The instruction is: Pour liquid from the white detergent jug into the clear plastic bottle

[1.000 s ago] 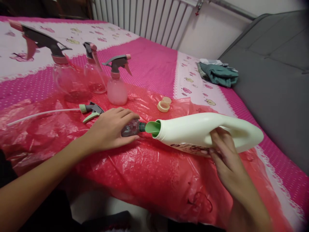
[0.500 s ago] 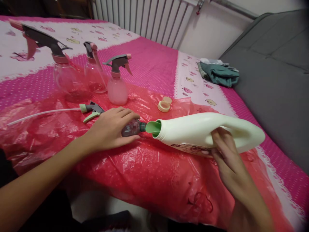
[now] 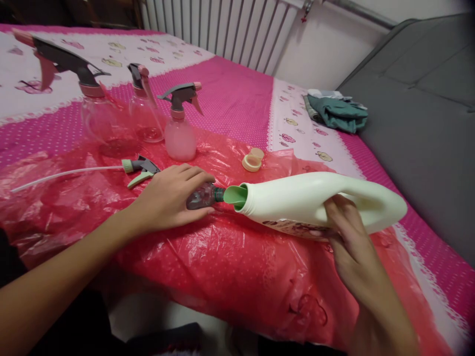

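My left hand point(image 3: 176, 198) is closed around a small clear spray bottle point(image 3: 200, 196) without its head, its green-ringed neck pointing right. Fingers of my right hand point(image 3: 343, 227) wrap the handle of a pale green detergent jug point(image 3: 293, 200), which is tipped on its side. The jug's green spout point(image 3: 234, 195) meets the bottle's mouth; whether liquid flows I cannot tell. Left of my left hand lies a grey and green trigger sprayer head point(image 3: 143, 170) with a long tube. Behind the jug sits its cream cap point(image 3: 253, 160).
Three spray bottles with pink triggers stand at the back left, the nearest point(image 3: 180, 136) holding cloudy liquid. A red plastic sheet point(image 3: 237, 267) covers the bed's near part. Folded clothes point(image 3: 337, 112) lie by the grey headboard point(image 3: 419, 99); a radiator point(image 3: 222, 29) stands behind.
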The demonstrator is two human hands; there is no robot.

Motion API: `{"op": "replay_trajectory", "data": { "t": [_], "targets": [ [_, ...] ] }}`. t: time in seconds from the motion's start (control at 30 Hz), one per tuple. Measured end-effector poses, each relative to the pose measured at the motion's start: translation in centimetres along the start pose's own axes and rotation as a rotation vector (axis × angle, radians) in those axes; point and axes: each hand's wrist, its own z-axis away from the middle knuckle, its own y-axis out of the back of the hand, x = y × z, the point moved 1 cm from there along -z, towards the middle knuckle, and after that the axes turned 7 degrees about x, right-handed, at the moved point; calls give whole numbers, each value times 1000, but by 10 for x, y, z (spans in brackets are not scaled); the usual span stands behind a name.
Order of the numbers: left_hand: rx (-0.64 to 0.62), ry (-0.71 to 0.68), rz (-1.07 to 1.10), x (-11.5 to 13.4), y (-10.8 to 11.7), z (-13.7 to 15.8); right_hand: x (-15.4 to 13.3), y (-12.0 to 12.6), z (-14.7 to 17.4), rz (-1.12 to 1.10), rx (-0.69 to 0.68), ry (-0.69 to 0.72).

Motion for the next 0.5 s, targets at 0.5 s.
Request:
{"op": "replay_trajectory", "data": {
  "t": [0.5],
  "targets": [
    [2, -8, 1, -1, -2, 1, -3, -1, 0, 47, 6, -37]
  ]
}}
